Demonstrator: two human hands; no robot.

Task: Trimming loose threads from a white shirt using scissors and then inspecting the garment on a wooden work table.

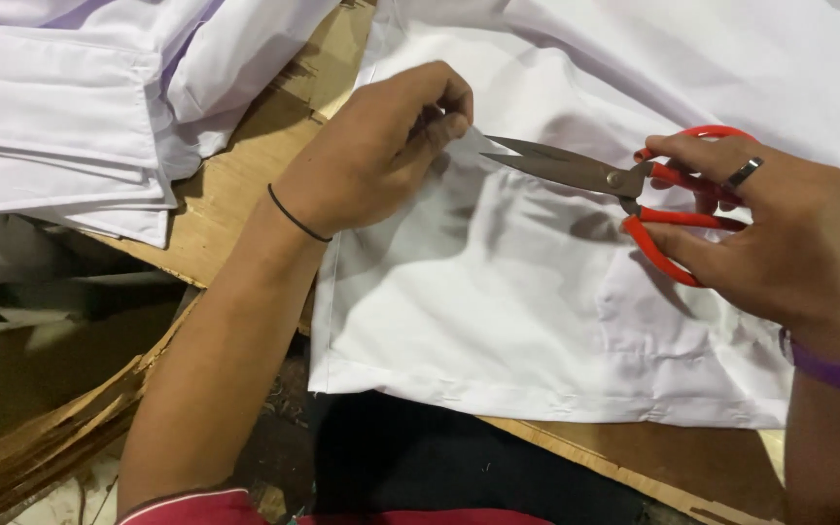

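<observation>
A white garment [537, 292] lies spread over a wooden table [235, 185]. My left hand [371, 146] pinches a raised fold of this cloth between thumb and fingers, near the garment's upper middle. My right hand [780, 233], with a ring on one finger and a purple band at the wrist, grips red-handled scissors [614, 185]. The steel blades are slightly parted and point left, their tips close to the pinched fold. A thin black band circles my left wrist.
A stack of folded white garments [60, 107] lies at the upper left of the table. Layered brown cardboard sheets [41, 437] sit at the lower left, below the table edge. My dark clothing fills the bottom centre.
</observation>
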